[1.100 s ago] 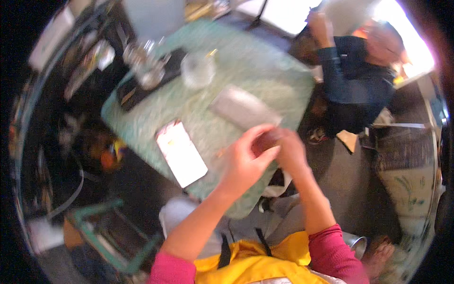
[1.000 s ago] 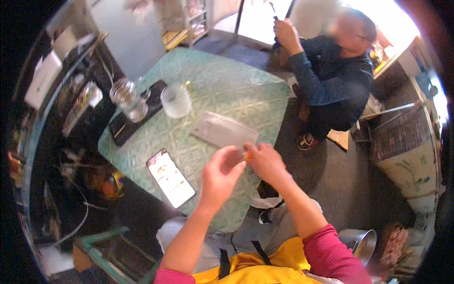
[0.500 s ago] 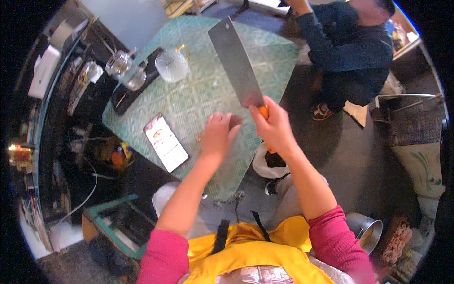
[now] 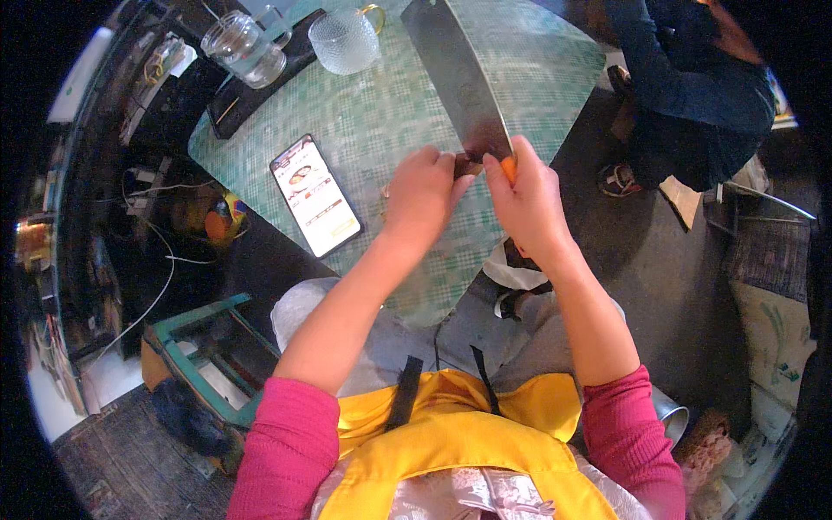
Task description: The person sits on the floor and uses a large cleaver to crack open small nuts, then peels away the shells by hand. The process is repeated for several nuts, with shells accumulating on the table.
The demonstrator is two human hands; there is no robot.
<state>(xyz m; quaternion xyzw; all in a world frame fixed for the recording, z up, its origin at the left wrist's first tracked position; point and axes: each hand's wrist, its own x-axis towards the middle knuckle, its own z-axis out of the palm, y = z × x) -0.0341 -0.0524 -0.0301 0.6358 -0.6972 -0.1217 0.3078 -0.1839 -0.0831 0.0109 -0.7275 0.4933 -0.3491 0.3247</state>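
Surroundings: phone (image 4: 315, 196) lit on green checked table (image 4: 373, 121), glass cup (image 4: 345, 40) and jar (image 4: 243, 48) beyond, seated person (image 4: 693, 95) across | cleaver (image 4: 458, 78): broad blade angled over table | right hand (image 4: 529, 199): closed around orange handle | left hand (image 4: 423, 195): fingers curled, pinching blade heel.

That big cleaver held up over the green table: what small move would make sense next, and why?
Probably lower the cleaver flat toward the table. Its broad blade points away, raised above the checked cloth, with both the left hand and right hand pinched around its orange-tipped handle end. A seated person is close beyond the table, so keeping the blade low seems safer.
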